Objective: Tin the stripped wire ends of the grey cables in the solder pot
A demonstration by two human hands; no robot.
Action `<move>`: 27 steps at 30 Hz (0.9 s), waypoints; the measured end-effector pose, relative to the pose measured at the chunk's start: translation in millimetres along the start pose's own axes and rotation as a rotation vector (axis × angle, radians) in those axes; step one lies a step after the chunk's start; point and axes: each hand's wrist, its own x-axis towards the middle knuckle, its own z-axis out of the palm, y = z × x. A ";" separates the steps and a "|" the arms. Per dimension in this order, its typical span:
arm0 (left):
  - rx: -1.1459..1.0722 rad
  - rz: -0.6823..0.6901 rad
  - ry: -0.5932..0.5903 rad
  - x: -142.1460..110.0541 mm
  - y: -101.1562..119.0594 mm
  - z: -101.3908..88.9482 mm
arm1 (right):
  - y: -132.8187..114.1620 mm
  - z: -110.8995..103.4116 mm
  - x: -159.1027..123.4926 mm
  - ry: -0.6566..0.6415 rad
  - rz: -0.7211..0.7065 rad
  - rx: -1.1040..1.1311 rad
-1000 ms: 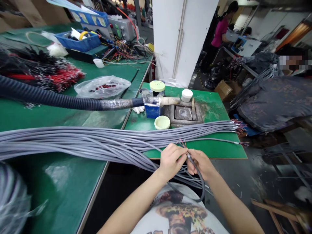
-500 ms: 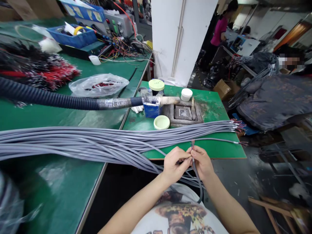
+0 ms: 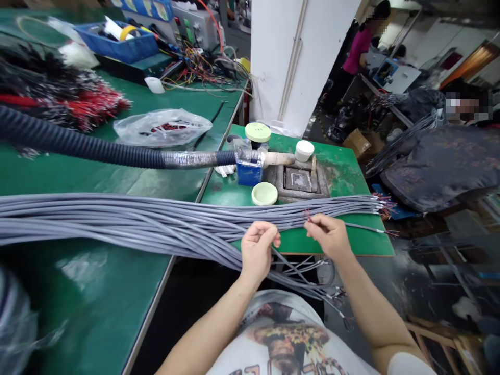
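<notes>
Close against the person's printed T-shirt [image 3: 285,338], two bare forearms are reaching out over the near edge of a green-topped surface [image 3: 332,242]. The right hand [image 3: 330,235] is making a narrow pinch grip on the fine coloured wire ends [image 3: 308,216] of a grey cable, just at the near side of the bundle. The left hand [image 3: 257,250] is standing apart from it, its grip loosely open with the fingers half curled, and it is holding nothing I can make out. The long bundle of grey multi-core cables [image 3: 117,219] is stretching across both surfaces, while loose cable ends [image 3: 332,297] are drooping below the near edge. Those thin cores could bend or snap if they are tugged, and the dangling ends could snag on each other and drag the bundle out of line. Just beyond the bundle, a solder pot [image 3: 299,179] is sitting close by; if it is hot, which I cannot tell, any cable sliding against it could scorch. A blue box [image 3: 245,173] and a corrugated hose [image 3: 78,138] are lying behind it. Farther off, a blue tray [image 3: 117,44] is holding supplies, and a person in a pink top [image 3: 357,52] is working at another bench.
</notes>
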 end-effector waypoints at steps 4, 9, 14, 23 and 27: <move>0.479 0.445 -0.018 14.0 6.9 -27.5 | -3.7 -8.3 57.7 -0.050 0.004 -0.043; 0.839 0.676 -0.171 25.0 0.4 -42.2 | -1.0 14.0 128.6 -0.210 -0.021 -0.193; 0.879 0.674 -0.217 29.0 -2.2 -42.6 | 5.1 44.5 160.7 -0.368 -0.031 -0.424; 0.878 0.657 -0.255 31.1 -3.4 -45.2 | 9.5 66.5 170.4 -0.436 -0.017 -0.519; 0.862 0.656 -0.255 31.1 -3.0 -45.4 | 5.6 60.9 170.2 -0.437 -0.018 -0.517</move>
